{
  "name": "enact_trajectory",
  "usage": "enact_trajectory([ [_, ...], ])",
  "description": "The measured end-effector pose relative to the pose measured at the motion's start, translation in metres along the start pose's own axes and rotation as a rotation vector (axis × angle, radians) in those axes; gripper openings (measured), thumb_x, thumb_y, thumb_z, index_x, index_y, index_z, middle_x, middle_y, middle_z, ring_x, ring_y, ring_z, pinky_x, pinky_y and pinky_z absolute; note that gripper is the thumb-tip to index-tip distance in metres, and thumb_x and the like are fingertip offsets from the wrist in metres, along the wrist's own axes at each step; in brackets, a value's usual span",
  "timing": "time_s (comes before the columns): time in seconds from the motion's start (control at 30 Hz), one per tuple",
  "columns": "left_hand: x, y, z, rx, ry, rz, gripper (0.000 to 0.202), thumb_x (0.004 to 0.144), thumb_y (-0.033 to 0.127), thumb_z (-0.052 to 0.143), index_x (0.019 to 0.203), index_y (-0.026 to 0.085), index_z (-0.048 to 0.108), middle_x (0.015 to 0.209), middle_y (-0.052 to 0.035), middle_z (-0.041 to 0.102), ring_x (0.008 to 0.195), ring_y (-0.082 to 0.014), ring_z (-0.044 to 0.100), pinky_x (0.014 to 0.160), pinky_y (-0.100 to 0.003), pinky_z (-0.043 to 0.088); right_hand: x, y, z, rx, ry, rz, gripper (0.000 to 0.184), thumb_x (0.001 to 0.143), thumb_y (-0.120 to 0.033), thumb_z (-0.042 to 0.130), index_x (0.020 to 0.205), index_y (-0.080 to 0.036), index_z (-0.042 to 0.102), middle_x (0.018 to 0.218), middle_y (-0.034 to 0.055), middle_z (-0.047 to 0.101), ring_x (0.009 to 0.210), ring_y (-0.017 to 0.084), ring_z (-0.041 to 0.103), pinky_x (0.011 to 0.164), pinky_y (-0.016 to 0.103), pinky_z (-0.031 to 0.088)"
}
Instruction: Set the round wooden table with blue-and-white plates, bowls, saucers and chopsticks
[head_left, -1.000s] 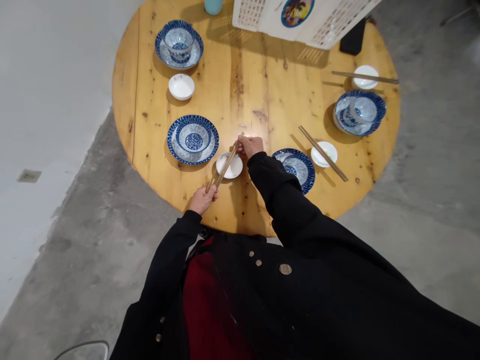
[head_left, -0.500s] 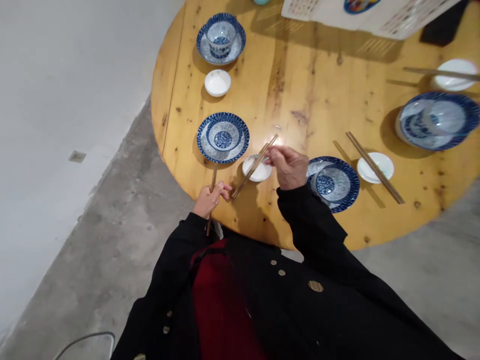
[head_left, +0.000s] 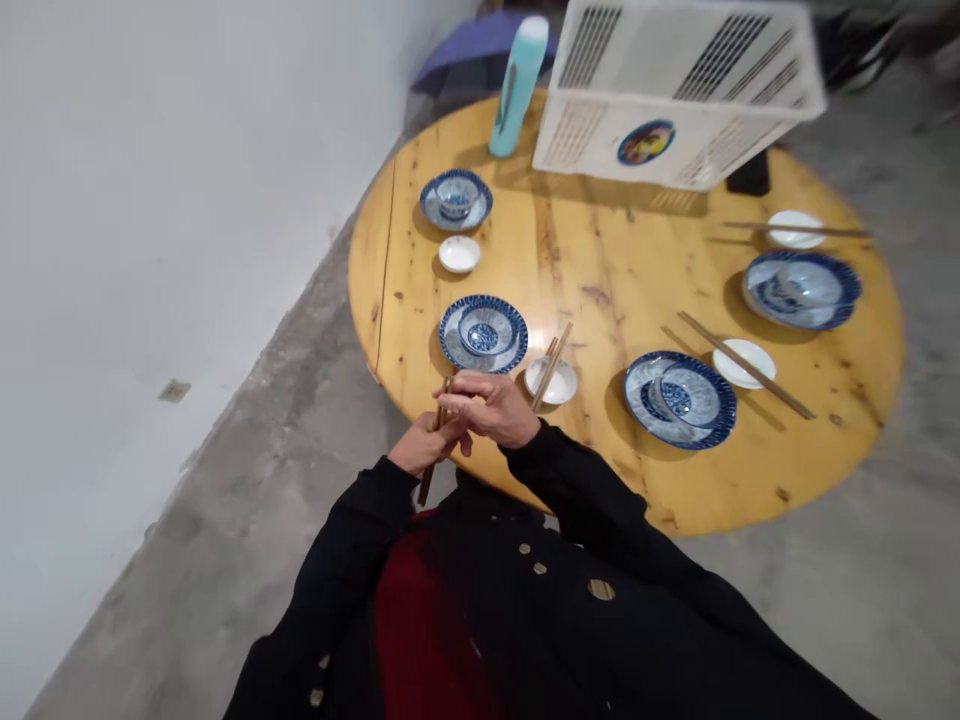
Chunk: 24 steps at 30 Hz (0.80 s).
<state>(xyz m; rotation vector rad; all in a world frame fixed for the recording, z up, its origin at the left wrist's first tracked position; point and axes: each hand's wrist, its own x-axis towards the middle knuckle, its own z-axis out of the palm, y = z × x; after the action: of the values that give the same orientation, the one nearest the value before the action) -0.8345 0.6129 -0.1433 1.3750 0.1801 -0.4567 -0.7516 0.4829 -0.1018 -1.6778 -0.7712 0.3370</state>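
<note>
My left hand [head_left: 424,445] is closed round wooden chopsticks [head_left: 425,488] near the table's front left edge, their lower ends sticking out below the fist. At their upper end my right hand [head_left: 499,408] has its fingers closed on them, partly covering my left fingers. Just beyond both hands stands a blue-and-white plate [head_left: 448,345] with a glass-like bowl [head_left: 486,328] on it. To the right, another pair of chopsticks [head_left: 553,365] lies across a small white dish [head_left: 568,386]; my right hand hides part of that side.
The round wooden table [head_left: 592,330] bears more blue-rimmed plates [head_left: 724,430] with bowls, and white dishes [head_left: 459,254], two with chopsticks across them. Farther back are a white plastic crate [head_left: 585,140], a turquoise bottle [head_left: 519,90] and a black object [head_left: 748,175]. A wall [head_left: 187,150] rises on the left.
My right hand has moved left from the white dish to the chopsticks in my left hand. The view has tilted up, bringing the whole bottle and more of the crate into sight.
</note>
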Motion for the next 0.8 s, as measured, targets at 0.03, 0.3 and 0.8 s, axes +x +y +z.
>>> enact_trajectory([
  [0.03,-0.006,-0.002,-0.013,0.043,0.011,0.017,0.059,0.081,0.070,0.058,0.063,0.014,0.060,0.043,0.0049,0.035,0.040,-0.0053,0.026,0.042,-0.023,0.017,0.003,-0.007,0.013,0.001,0.000,-0.013,0.030,0.088,-0.036,0.061,0.063,-0.018,0.063,0.070,0.0022,0.063,0.067,0.014,0.061,0.063,0.027,0.047],
  [0.3,-0.058,-0.014,-0.103,0.309,0.075,0.159,0.059,0.079,0.074,0.056,0.084,0.016,0.065,0.066,-0.0046,0.059,0.068,-0.0191,0.059,0.061,-0.030,0.048,0.027,-0.039,0.119,-0.020,0.010,-0.023,0.038,0.089,-0.038,0.058,0.057,-0.020,0.051,0.067,0.0006,0.061,0.055,0.011,0.056,0.054,0.024,0.046],
  [0.8,-0.060,-0.022,-0.218,0.168,0.536,0.256,0.058,0.092,0.058,0.047,0.128,0.014,0.058,0.128,-0.0181,0.064,0.117,-0.0257,0.062,0.097,-0.040,0.050,0.129,0.007,0.045,-0.357,0.719,0.016,0.023,0.088,-0.040,0.064,0.074,-0.022,0.066,0.069,0.0013,0.059,0.073,0.017,0.062,0.067,0.031,0.054],
])
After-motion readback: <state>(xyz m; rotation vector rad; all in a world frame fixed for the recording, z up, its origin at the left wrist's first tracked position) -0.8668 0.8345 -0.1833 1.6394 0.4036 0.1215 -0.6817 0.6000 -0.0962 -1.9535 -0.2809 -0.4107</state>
